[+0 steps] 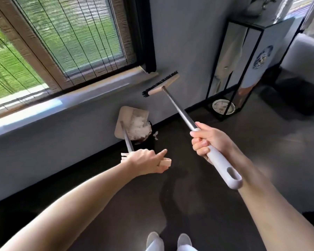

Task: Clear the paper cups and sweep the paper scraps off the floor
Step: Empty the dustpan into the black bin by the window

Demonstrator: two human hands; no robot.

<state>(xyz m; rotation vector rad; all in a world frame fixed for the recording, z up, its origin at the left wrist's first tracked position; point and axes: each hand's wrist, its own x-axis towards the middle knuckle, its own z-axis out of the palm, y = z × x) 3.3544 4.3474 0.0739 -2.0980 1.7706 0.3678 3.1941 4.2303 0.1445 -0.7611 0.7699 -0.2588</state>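
Two bare hands are busy, each holding a cleaning tool. The left hand (145, 163) grips the beige plastic end of a long-handled dustpan (127, 116), a pale beige pan on a silver metal shaft, with its index finger stretched out straight and the other fingers curled round the grip. The pan is raised and tipped against the grey wall below the window sill (80, 98). A heap of white paper scraps (139, 128) lies at its lower edge, right over the mouth of a dark round bin (146, 137) standing on the floor by the wall. One small white scrap (156, 135) shows just beside the bin's right rim; whether it is falling or lying there cannot be told.

The right hand (208, 142) is closed round the white plastic grip of a broom (223, 167) whose silver shaft runs up to a pale wooden head with black bristles (161, 85), held off the dark floor (225, 214) and up near the wall.

To the right stands a black metal-framed glass stand (243, 69) with a white bowl (223, 106) at its base. White shoes (152, 240) show at the bottom edge.
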